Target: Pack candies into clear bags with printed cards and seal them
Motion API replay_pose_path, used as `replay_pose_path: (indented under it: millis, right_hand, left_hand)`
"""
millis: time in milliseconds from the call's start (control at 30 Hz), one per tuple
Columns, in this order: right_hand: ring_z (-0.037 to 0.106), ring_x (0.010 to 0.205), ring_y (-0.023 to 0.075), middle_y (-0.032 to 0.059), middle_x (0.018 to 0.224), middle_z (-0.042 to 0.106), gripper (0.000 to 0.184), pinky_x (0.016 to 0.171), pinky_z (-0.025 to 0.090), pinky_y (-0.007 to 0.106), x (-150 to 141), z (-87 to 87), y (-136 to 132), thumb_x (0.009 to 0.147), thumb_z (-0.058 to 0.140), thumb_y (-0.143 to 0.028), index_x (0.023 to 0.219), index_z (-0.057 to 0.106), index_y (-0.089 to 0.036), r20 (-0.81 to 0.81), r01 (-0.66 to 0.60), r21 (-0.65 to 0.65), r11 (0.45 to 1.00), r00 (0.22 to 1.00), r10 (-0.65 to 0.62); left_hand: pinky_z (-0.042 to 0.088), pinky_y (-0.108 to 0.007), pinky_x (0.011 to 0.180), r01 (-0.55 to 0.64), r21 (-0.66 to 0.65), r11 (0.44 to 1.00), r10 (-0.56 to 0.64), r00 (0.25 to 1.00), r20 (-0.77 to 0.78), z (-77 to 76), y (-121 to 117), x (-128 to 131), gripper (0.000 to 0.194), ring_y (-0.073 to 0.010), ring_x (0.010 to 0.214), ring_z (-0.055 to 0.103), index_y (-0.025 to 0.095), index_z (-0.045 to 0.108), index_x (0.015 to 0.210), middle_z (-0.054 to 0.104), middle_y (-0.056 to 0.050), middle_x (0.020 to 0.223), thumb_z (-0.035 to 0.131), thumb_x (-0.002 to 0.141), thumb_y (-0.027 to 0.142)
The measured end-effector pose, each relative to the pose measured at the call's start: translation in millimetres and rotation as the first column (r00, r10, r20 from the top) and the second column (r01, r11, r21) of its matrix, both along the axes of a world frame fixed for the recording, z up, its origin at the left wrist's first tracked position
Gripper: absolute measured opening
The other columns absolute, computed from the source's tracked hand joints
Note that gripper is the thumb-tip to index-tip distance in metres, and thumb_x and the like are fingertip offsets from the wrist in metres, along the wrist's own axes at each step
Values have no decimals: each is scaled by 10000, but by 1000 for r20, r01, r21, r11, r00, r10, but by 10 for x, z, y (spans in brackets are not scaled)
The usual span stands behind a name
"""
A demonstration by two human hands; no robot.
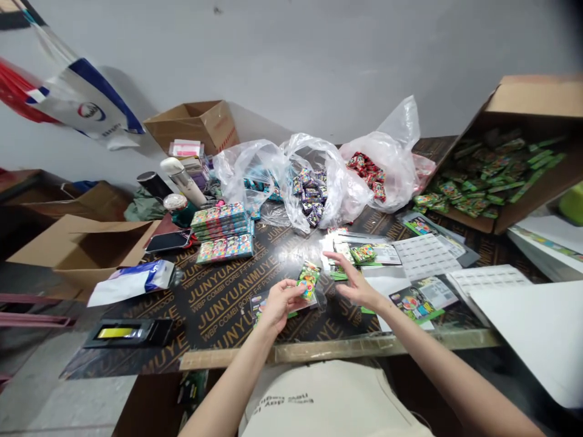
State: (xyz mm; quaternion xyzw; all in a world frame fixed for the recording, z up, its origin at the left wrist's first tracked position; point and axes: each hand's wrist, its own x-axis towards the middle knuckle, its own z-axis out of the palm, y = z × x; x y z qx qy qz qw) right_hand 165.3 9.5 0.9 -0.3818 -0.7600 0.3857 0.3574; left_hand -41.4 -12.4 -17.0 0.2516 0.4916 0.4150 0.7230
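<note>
My left hand (280, 301) pinches a small colourful packet (308, 280) just above a clear plastic blister tray (273, 303) lying on the dark board tabletop (214, 297). My right hand (357, 285) hovers to the right of the packet with its fingers spread, holding nothing. Beyond that hand lie a green packet (363, 253) and printed backing cards (387, 255).
Three clear plastic bags (319, 176) of small packets stand at the back centre. A tipped cardboard box (505, 170) of green packets is at the right. Stacked finished packs (223, 230) and open cardboard boxes (86, 249) are on the left. White sheets (537, 321) lie at the right.
</note>
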Motion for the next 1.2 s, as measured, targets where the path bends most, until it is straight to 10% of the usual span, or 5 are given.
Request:
replay_pose_path:
  millis: [267, 767, 900, 1033, 1200]
  right_hand:
    - [317, 1234, 271, 90, 1313, 373, 756, 1015, 234, 450, -336, -163, -248, 639, 652, -307, 1312, 311, -257, 181, 158, 259, 953, 961, -208]
    - [431, 1090, 271, 76, 1143, 491, 709, 924, 289, 416, -158, -105, -205, 559, 668, -313, 1214, 408, -232, 237, 18, 296, 955, 967, -92]
    - [444, 1082, 275, 75, 1132, 513, 679, 952, 257, 438, 9, -315, -107, 562, 690, -319, 1178, 418, -233, 230, 150, 318, 936, 946, -229]
    - [440, 1109, 294, 94, 1182, 517, 702, 947, 244, 469, 104, -571, -9, 603, 699, -336, 1228, 398, -227, 288, 188, 279, 942, 919, -268]
    - [426, 1155, 271, 96, 1260, 474, 804, 974, 284, 449, 70, -637, -30, 569, 745, -344, 1274, 377, -225, 236, -28, 41, 999, 972, 18]
  left_hand:
    - [521, -260, 579, -83, 8, 996, 82, 992, 99, -35, -169, 184, 342, -131, 549, 630, 147, 490, 722, 668, -20, 655, 770, 556, 250]
    - [501, -324, 592, 178, 106, 978, -163, 977, -140, -59, -155, 99, 398, -170, 526, 611, 156, 517, 793, 615, 1, 560, 755, 541, 353]
    - [407, -403, 870, 378, 429, 821, 42, 708, -705, -114, -31, -165, 678, -284, 957, 576, 180, 547, 1107, 639, -102, 979, 756, 504, 407]
    - [267, -458, 973, 729, 293, 618, 99, 298, -949, -266, 34, -366, 1012, -323, 1101, 447, 218, 340, 1323, 524, -113, 1177, 779, 419, 338]
    - [230, -457, 1006, 790, 281, 545, 115, 262, -958, -367, -17, -396, 1068, -277, 1063, 457, 189, 127, 1395, 514, -102, 1141, 711, 507, 298]
